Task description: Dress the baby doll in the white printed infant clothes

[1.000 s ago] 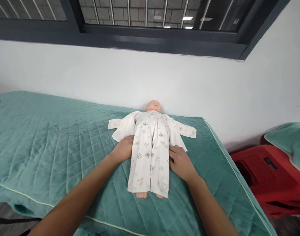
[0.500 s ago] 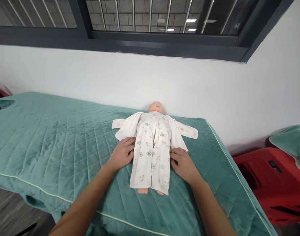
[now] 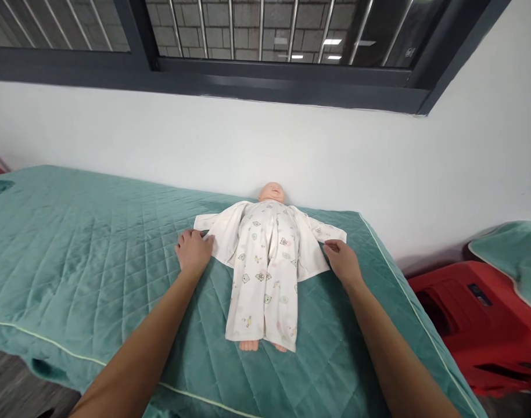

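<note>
A baby doll (image 3: 272, 191) lies on its back on the quilted green cover (image 3: 130, 249), its head by the wall and its feet toward me. White printed baby trousers (image 3: 261, 290) reach from its chest down to the feet. A white baby shirt (image 3: 225, 232) lies spread open, its front panels out to either side and its sleeves stretched outward. My left hand (image 3: 194, 251) is closed on the outer edge of the left panel, just below the sleeve. On the other side, my right hand (image 3: 343, 261) pinches the right panel's edge under the printed sleeve. Some fingertips are hidden.
A white wall (image 3: 161, 139) rises behind the doll, with a dark-framed barred window (image 3: 283, 81) above. Red plastic seating (image 3: 483, 325) with a green cloth (image 3: 518, 255) on it stands at the right. The cover's piped edge runs close in front.
Both my hands have moved outward and up from beside the trousers to the shirt's outer edges. The shirt's front panels are spread wider and lower. The view has shifted slightly.
</note>
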The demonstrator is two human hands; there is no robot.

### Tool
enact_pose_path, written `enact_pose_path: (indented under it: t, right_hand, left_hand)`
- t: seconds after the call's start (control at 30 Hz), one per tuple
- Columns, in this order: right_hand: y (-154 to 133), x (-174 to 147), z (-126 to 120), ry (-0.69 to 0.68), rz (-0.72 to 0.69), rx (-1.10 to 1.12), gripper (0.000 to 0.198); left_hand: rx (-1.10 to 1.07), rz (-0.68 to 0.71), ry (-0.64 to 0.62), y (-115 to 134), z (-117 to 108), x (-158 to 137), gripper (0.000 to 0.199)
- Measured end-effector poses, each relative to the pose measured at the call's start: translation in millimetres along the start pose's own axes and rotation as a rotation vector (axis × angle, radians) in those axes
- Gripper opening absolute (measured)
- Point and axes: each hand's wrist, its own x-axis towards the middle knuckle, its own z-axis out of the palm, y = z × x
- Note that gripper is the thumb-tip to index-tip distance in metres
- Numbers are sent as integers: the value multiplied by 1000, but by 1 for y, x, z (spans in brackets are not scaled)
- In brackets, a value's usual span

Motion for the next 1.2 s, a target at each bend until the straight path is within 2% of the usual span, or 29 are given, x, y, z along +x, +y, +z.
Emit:
enact_pose_path:
  t: [0.07,0.13,0.3,0.4,0.5,0.57,0.63,0.73,0.83,0.9,0.93,1.03,1.1,1.2]
  right_hand:
    - [-5,17,7,-74,-11,-31,17]
    - [-10,23,17,-124,-14,-56,22]
    - [-14,17,28,-205,-37,-4,36]
    - [-14,12,22,-287,47,370,33]
    - [-19,8,14,-417,201,798,29]
    - [-24,5,9,-457,280,934,34]
    - [-30,3,6,-450,322,1005,38]
    - [-34,2,7,-468,296,1038,39]
    - [-29,1,13,-532,222,966,36]
    - [-25,-1,16,-547,195,891,36]
    - [-23,-2,17,-543,195,863,36]
    - [-27,-5,14,-516,216,851,34]
    - [-39,-5,11,-474,209,879,31]
    - [-71,-7,5,-400,109,849,34]
  left_hand:
    - [-91,-6,6,-1,-1,0,31]
    - [-223,-5,8,-4,-3,0,26]
    - [-615,-49,-5,1,-11,-3,27]
    - [-918,-59,-43,22,-22,-8,31]
    - [-1164,73,-152,51,-40,-19,31]
    - [-1137,204,-242,68,-54,-29,29]
    - [-968,351,-328,79,-64,-41,24]
    - [-700,570,-449,87,-70,-59,18]
    - [-619,701,-536,90,-67,-70,19]
    - [-643,682,-537,91,-62,-72,21]
    - [-665,641,-499,90,-60,-71,22]
    - [-720,460,-300,87,-54,-66,22]
    - [-725,380,-228,85,-50,-61,23]
    - [-692,386,-229,87,-46,-52,26]
